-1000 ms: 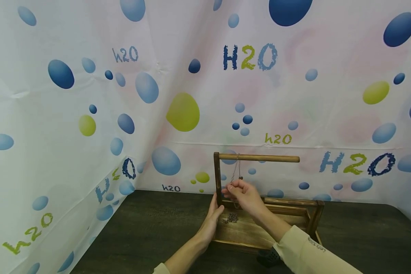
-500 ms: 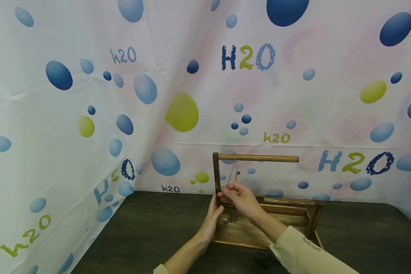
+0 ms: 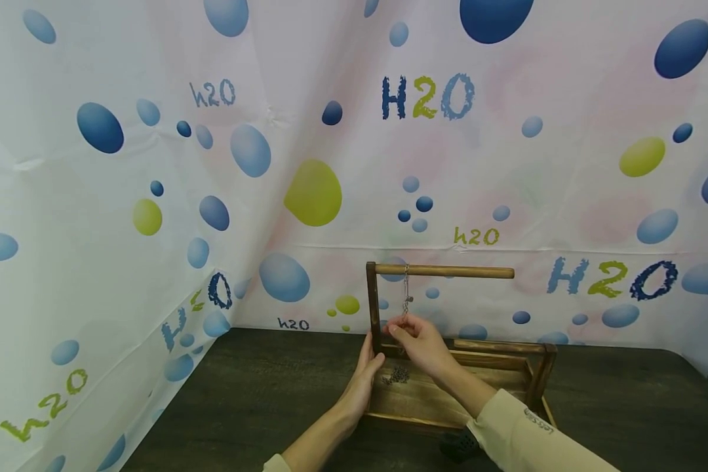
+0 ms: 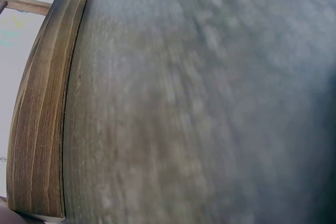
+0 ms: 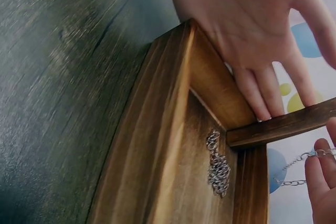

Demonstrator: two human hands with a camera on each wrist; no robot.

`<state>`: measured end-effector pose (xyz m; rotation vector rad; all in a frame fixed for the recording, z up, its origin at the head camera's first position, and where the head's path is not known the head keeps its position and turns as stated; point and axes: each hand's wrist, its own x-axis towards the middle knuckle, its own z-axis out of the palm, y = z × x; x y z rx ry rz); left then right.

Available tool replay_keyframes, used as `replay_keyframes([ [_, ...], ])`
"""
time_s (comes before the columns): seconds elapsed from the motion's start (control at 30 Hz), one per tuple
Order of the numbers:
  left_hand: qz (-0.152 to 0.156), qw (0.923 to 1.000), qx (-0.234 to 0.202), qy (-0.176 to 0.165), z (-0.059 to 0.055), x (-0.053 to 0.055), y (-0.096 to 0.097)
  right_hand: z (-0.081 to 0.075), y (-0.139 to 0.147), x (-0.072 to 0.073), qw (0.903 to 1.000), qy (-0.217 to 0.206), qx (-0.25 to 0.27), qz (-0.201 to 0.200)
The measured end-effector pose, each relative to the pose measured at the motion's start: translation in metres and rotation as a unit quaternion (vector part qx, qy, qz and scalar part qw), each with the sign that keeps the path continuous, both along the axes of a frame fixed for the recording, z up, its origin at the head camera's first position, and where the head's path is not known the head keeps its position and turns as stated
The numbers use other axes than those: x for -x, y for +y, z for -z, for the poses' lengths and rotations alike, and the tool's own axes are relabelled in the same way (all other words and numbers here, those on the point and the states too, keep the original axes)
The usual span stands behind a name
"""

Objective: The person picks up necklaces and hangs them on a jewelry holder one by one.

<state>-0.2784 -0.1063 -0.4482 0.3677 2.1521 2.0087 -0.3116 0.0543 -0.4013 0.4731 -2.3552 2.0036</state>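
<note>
a: where is the hanging chain (image 3: 406, 288) recorded?
b: it is draped over the top bar (image 3: 448, 271), near the left end, and is run down to the right hand (image 3: 421, 344). how it is fastened cannot be told.
a: state of the right hand?
b: fingers curled; the chain is pinched between thumb and fingertips. its lower part is partly hidden.
a: and the left hand (image 3: 362, 377)?
b: straight-fingered, nothing gripped. it is rested against the left end of the wooden tray (image 3: 425, 408), fingertips at the upright post (image 3: 373, 308).
a: other items?
b: a second chain (image 5: 219, 171) is seen heaped inside the tray, at the left. the tray is set on a dark table (image 3: 271, 373); beyond its far edge, a white sheet (image 3: 389, 164) printed with blue and green drops is hung.
</note>
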Motion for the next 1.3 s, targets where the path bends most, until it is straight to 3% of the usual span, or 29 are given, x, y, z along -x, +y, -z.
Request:
replay_keyframes([
  [0.3, 0.003, 1.0000, 0.003, -0.003, 0.001, 0.001, 0.000, 0.010, 0.008, -0.002, 0.9985, 0.020, -0.030, 0.040],
  [0.53, 0.001, 0.9999, 0.011, -0.003, 0.002, 0.002, -0.001, 0.020, 0.019, 0.001, 0.9987, -0.016, 0.018, 0.044],
  [0.7, -0.002, 0.9999, 0.010, -0.002, 0.002, 0.001, -0.001, 0.030, 0.026, -0.002, 0.9981, -0.046, 0.016, 0.038],
  [0.83, -0.003, 0.9999, 0.009, -0.003, 0.002, 0.002, -0.001, 0.037, 0.030, -0.005, 0.9976, -0.066, 0.003, 0.023],
  [1.07, -0.004, 0.9999, 0.009, -0.006, 0.001, 0.001, -0.001, 0.043, 0.029, -0.009, 0.9936, -0.103, -0.001, -0.046],
  [1.3, -0.005, 0.9999, 0.009, -0.011, 0.002, 0.000, 0.000, 0.046, 0.022, -0.013, 0.9853, -0.142, 0.033, -0.089],
])
